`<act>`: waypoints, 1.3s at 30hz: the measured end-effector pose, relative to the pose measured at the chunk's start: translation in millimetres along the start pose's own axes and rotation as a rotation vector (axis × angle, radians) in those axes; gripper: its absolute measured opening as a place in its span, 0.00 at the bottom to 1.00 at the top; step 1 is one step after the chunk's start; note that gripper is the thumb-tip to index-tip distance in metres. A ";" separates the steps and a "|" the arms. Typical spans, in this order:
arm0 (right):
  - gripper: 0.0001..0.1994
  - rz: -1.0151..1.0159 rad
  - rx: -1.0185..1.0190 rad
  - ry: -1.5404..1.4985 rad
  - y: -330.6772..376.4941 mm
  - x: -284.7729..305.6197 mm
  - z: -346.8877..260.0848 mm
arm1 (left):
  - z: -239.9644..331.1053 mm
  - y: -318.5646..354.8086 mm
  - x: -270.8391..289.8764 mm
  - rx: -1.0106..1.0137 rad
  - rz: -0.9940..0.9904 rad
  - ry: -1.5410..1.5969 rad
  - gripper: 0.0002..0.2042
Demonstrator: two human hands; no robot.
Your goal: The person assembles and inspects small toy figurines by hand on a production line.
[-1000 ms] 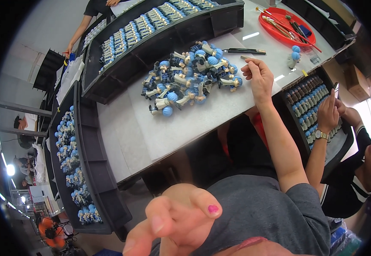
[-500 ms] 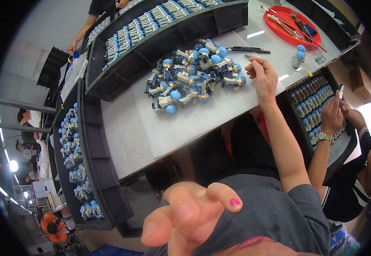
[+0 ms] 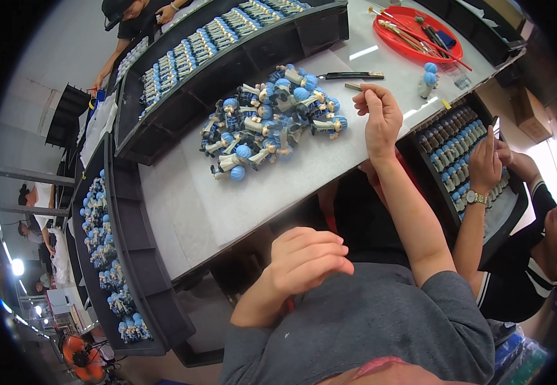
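Two bare hands for me here: one left hand, one right hand. One heap of blue-haired figures, and it's well over ten, too tangled for me to call exactly! Two blue heads standing apart. Three black trays of figures, I make it: the far tray, the left tray, the right tray. One red dish, several brushes, one black-handled knife, one wristwatch, one orange fan.

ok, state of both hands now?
Left hand: loosely curled; palm hidden, so contents can't be told.
Right hand: closed, apparently pinching a thin strip.
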State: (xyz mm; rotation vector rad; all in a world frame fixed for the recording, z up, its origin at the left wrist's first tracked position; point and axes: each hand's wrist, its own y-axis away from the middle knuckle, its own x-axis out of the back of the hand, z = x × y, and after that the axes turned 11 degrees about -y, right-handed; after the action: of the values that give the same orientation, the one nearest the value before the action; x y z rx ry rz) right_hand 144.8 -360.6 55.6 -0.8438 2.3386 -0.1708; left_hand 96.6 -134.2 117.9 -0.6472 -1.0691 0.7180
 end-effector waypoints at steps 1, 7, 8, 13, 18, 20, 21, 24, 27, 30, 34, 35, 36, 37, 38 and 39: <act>0.09 -0.028 0.070 0.038 3.7 -2.2 -5.1 | -5.6 8.3 -4.5 -0.001 -0.042 -0.036 0.12; 0.12 -0.217 0.321 0.635 19.9 0.4 -21.9 | -22.8 31.8 -15.6 0.124 -0.154 -0.167 0.07; 0.14 -0.274 0.395 0.811 22.8 0.4 -20.1 | -22.6 39.1 -10.5 0.221 -0.155 -0.123 0.06; 0.18 -0.379 0.229 0.889 28.0 5.1 -19.5 | -34.0 36.9 6.1 0.150 -0.286 -0.074 0.11; 0.16 -0.430 0.241 0.792 21.3 16.7 -20.7 | -40.8 14.6 -15.1 0.343 -0.043 0.054 0.06; 0.17 -0.426 0.141 0.544 23.0 15.1 -32.6 | -44.1 -2.7 -14.1 0.351 -0.029 -0.249 0.17; 0.17 -0.435 0.141 0.540 25.3 11.3 -41.5 | -49.4 -3.1 -13.1 0.356 -0.024 -0.255 0.17; 0.19 -0.576 0.138 0.475 31.0 0.3 -67.3 | -65.3 -2.6 -13.8 0.444 -0.051 -0.057 0.28; 0.20 -0.646 -0.133 0.293 38.6 -6.3 -79.5 | -69.0 -5.5 -27.7 0.693 -0.083 0.610 0.32; 0.19 -0.558 -0.255 0.280 44.0 -5.0 -73.9 | -75.5 -10.5 -42.3 0.701 -0.190 0.605 0.31; 0.33 -0.319 -0.383 -0.038 34.9 5.8 -60.1 | -82.5 -17.8 -50.9 0.816 -0.095 0.726 0.29; 0.35 -0.170 -0.413 -0.013 26.4 6.8 -58.3 | -85.4 -17.4 -51.2 0.864 -0.039 0.764 0.28; 0.37 -0.021 -0.439 0.014 14.5 9.4 -58.2 | -87.4 -19.2 -52.6 0.906 0.018 0.802 0.27; 0.36 0.039 -0.393 0.109 8.5 18.0 -48.5 | -87.9 -19.3 -56.6 0.941 0.062 0.861 0.26; 0.30 -0.057 -0.354 0.177 7.5 21.0 -46.2 | -89.9 -20.8 -57.5 0.953 0.087 0.843 0.26; 0.26 -0.211 -0.428 0.185 9.5 21.0 -51.4 | -93.0 -17.5 -57.4 0.938 0.070 0.858 0.25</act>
State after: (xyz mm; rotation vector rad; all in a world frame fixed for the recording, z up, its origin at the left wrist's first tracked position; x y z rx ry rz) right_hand 96.1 -370.6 81.9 -1.3339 2.4949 0.1798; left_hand 169.2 -201.3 68.2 -0.1165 0.1257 0.7902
